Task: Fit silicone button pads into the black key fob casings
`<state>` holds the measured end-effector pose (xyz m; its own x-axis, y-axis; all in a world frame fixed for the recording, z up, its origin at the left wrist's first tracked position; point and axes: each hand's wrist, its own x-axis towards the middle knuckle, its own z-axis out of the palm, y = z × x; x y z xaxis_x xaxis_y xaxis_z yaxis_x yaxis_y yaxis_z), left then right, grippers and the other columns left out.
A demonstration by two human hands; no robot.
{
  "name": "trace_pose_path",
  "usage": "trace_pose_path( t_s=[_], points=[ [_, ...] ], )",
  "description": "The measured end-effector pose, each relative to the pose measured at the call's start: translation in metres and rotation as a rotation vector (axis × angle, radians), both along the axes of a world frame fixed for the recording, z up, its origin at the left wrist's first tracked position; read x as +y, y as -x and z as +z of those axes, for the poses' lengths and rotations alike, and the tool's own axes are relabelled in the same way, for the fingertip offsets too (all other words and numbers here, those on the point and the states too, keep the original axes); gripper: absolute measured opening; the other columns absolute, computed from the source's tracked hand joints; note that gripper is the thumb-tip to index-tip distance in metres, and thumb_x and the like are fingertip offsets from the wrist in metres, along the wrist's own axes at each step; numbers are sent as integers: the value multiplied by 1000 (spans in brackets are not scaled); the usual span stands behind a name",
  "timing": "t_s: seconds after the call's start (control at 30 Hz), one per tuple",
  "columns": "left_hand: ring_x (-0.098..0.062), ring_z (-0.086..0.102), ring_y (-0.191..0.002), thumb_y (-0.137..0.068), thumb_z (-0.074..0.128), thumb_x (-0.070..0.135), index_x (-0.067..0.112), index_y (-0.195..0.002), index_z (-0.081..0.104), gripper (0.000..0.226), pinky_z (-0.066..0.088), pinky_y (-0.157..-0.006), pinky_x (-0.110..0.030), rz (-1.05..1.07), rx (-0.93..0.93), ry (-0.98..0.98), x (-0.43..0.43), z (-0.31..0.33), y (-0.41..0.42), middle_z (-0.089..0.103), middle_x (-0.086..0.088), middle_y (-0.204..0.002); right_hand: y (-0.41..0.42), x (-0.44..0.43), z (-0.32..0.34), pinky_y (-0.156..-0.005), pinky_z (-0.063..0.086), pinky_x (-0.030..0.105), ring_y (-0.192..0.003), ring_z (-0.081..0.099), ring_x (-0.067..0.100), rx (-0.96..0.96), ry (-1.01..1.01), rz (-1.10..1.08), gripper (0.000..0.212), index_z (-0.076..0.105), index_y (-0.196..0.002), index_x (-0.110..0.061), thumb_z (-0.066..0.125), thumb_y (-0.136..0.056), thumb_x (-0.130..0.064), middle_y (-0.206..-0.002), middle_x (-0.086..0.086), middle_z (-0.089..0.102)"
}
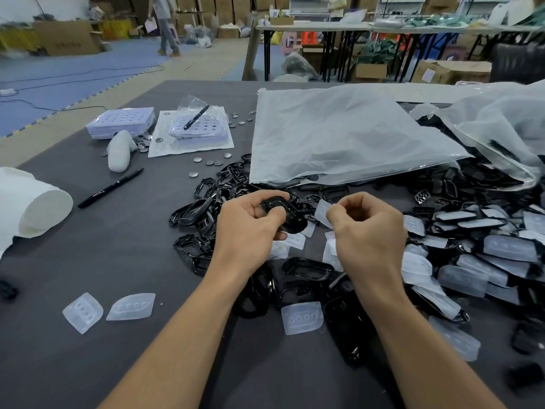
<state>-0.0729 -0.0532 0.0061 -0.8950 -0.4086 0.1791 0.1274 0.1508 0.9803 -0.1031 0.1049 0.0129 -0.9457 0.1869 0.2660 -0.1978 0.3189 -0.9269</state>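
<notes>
Silicone pad (322, 213) pinched by right hand (368, 231); left hand (250, 222) grips casing (284, 215).

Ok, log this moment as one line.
left hand: grips black casing | right hand: pinches silicone pad beside casing | fit: not yet done | table: loose casings, loose pads

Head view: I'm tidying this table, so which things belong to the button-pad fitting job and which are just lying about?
In the job: black casing gripped by the left hand; silicone pad pinched by the right hand; casing pile; loose pads.
Lying about: marker pen; coin cells; tray stack; white roll.
</notes>
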Motion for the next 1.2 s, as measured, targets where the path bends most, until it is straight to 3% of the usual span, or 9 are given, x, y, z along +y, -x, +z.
trace_pose_path(
  t_s=[0.17,0.33,0.4,0.5,0.63,0.77,0.9,1.1,1.2],
  points=[
    [-24,68,-61,-83,68,13,36,-92,82,29,63,-62,-31,-3,8,25,1,-1,1,69,-21,-67,1,-3,-1,-46,38,26,-44,40,10,-177,129,227,17,71,-79,-25,65,-82,-9,-51,-8,52],
    [-21,66,-57,-87,68,6,36,-92,81,34,64,-62,-34,14,-4,77,0,-1,0,63,-28,-67,1,0,9,-44,46,23,-59,70,20,-291,483,429,17,77,-74,-10,69,-88,-6,-75,15,74],
    [-22,62,-58,-88,68,4,34,-95,81,33,62,-59,-26,28,-4,76,0,-1,-1,62,-34,-73,0,2,10,-48,48,23,-64,72,20,-251,439,443,10,78,-82,-7,71,-84,0,-80,15,76],
    [-14,70,-57,-91,68,5,32,-99,79,30,66,-67,-40,36,-25,58,1,0,-2,65,-36,-81,-1,0,7,-52,48,20,-57,64,13,-172,315,373,14,80,-76,-16,79,-82,-3,-70,6,75],
    [-21,76,-62,-91,69,8,31,-98,80,26,66,-69,-45,1,-58,83,2,-1,-2,74,-15,-71,0,-2,4,-79,56,28,-81,72,11,-114,174,372,21,82,-76,-34,83,-84,-15,-84,-10,77],
    [-9,64,-51,-91,70,6,28,-99,81,26,56,-54,-22,-47,-59,114,3,-3,-1,65,-4,-57,-1,1,5,-73,56,25,-77,72,6,-32,-31,434,17,82,-77,-30,80,-86,-15,-78,-13,77],
    [-17,71,-63,-95,69,5,23,-102,81,23,63,-63,-35,-196,-92,35,4,1,-2,72,-10,-70,-5,3,5,-66,59,26,-67,75,10,22,4,415,10,82,-77,-21,85,-81,-12,-69,-7,77],
    [-16,75,-71,-105,56,10,15,-114,78,24,60,-63,-25,-348,-169,-76,5,8,-8,79,-10,-85,-5,4,8,-67,62,33,-65,75,10,90,-42,369,11,81,-75,-26,88,-78,-18,-67,-11,76],
    [-17,76,-71,-108,47,9,15,-111,79,33,59,-62,-24,-377,-175,-171,6,10,-10,79,-9,-81,-2,6,7,-65,60,23,-66,73,4,105,-42,368,15,82,-75,-29,88,-76,-15,-69,-15,75]
  ],
)
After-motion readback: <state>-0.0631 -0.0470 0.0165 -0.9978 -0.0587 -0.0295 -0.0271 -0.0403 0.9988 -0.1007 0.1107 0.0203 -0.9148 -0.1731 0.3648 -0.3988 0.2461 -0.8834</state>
